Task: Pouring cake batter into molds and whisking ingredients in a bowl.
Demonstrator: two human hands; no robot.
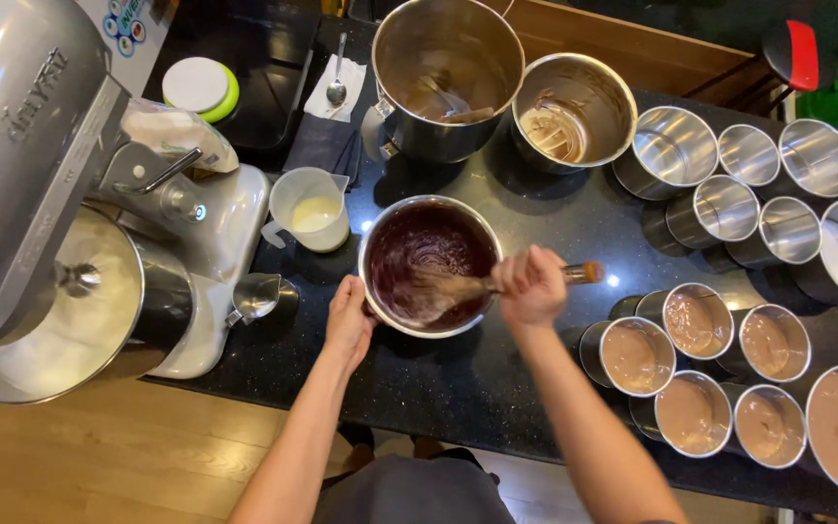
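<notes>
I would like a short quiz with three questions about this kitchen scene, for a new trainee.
1. True or false: the left hand touches the rim of the bowl of dark batter.
2. Which hand holds the wooden-handled tool in the bowl?
A. left
B. right
C. neither
3. Fill in: beside the right hand, the filled tins hold a light ______ mixture.

Key
1. True
2. B
3. brown
</notes>
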